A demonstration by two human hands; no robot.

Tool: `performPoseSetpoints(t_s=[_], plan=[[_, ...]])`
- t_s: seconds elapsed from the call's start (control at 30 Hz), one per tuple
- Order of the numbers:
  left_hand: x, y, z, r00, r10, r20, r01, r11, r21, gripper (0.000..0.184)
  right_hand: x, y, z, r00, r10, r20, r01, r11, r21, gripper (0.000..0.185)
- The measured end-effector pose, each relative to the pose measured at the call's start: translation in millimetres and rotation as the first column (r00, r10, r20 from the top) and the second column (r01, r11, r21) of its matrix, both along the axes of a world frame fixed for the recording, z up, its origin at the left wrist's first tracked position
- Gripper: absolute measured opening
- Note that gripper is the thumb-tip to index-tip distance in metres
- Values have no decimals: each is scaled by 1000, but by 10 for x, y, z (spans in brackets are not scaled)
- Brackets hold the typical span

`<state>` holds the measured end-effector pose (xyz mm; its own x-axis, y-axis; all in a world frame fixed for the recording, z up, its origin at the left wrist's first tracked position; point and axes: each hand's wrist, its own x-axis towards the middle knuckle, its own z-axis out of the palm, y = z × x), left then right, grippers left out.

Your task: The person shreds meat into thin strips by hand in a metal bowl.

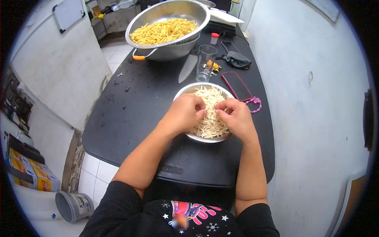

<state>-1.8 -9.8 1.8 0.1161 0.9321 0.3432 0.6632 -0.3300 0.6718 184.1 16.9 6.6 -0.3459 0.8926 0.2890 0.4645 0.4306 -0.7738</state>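
Left hand (188, 112) and right hand (236, 117), nearly closed, seemingly pinch shredded chicken (210, 125) over the centre-frame metal bowl (226, 93), presumably so nothing spills.

Person's in blk tee (154, 221), short slvs (122, 200), w/ pink/red chest print (188, 208), wht stars (225, 218) L & R of print, wht snowflakes (212, 227) upper-L & lower-R of it, L hand (182, 111), R hand (238, 118) + forearms (145, 158) bare.

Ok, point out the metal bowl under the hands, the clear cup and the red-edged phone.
Metal bowl (209, 140): head view, near rim.
Clear cup (204, 63): head view, side wall.
Red-edged phone (237, 86): head view, flat face.
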Motion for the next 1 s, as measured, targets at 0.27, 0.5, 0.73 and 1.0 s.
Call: performPoseSetpoints(t_s=[0.27,0.5,0.73,1.0], plan=[[17,-8,19,959,-64,276,86,994,-68,15,-73,-31,20,983,48,-177,-59,997,-56,15],[19,-23,63,905,-46,424,140,971,-194,11,-111,-39,-15,969,34,-244,-45,998,-38,11],[-32,12,55,786,-43,617,230,946,-227,12,10,85,6,955,-139,-260,127,990,-65,9],[8,1,51,747,-66,661,259,945,-198,12,-85,-61,59,879,53,-473,-174,961,-215,9]])
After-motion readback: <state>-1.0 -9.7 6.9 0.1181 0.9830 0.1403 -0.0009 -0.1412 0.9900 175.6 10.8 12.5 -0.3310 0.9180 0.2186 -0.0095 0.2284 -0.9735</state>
